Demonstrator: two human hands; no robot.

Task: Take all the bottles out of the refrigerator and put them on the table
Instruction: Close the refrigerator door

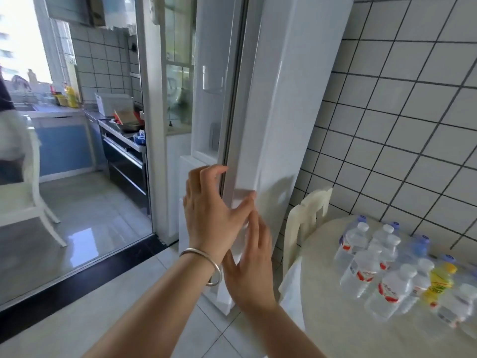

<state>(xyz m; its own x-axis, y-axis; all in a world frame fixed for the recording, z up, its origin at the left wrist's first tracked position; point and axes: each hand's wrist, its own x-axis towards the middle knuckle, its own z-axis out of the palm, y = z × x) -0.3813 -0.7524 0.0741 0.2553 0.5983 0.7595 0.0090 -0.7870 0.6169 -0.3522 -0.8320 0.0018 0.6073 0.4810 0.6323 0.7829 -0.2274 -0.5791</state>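
The white refrigerator's upper door [271, 112] stands ajar by a narrow gap, and an empty door shelf [206, 86] shows inside. My left hand [209, 210], with a silver bangle on the wrist, touches the door's lower edge with spread fingers and the thumb on its front corner. Just below it, my right hand [247, 267] is held flat with straight fingers against the lower door [185, 202]. Several clear water bottles [366, 270] and a yellow bottle [440, 282] stand on the round cream table [335, 326] at the right.
A cream chair [307, 220] stands between the refrigerator and the table, against the tiled wall. To the left, a black threshold [77, 275] leads into a kitchen with counters and a stove. A white chair [25, 202] and part of a person [5, 99] are at the far left.
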